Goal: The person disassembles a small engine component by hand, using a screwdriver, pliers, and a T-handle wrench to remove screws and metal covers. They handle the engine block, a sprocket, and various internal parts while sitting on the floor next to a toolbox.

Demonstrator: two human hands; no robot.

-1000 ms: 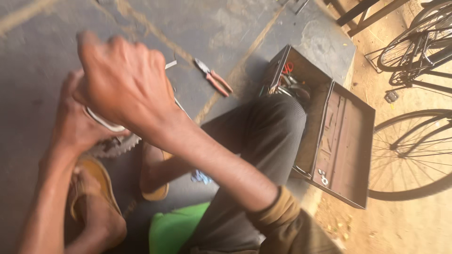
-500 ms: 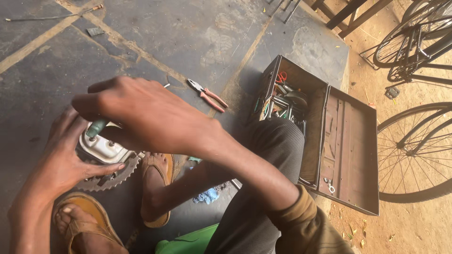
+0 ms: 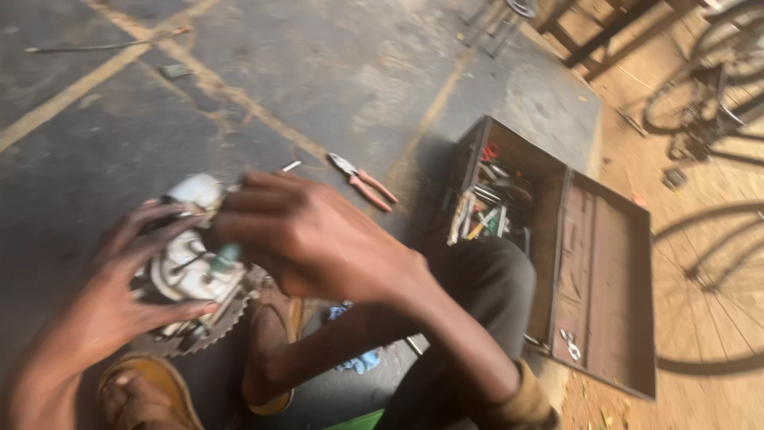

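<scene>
My left hand point(image 3: 119, 287) grips a white metal part with a toothed sprocket point(image 3: 191, 279) low at the left, fingers wrapped round its side. My right hand point(image 3: 310, 239) reaches across from the right and holds a green-handled tool point(image 3: 225, 256) against the middle of the part. The tool's tip is hidden under my fingers. Both hands are blurred by motion. My feet in brown sandals point(image 3: 274, 334) rest on the ground just under the sprocket.
Red-handled pliers point(image 3: 362, 181) lie on the concrete beyond my hands. An open rusty metal toolbox point(image 3: 605, 279) full of tools sits at the right by my knee. Bicycle wheels point(image 3: 708, 287) stand at the far right. Blue scraps point(image 3: 358, 362) lie between my legs.
The view has tilted up and shifted. The sprocket part has turned in my left hand and more of its white body shows. My right hand has slid right across it with the tool.
</scene>
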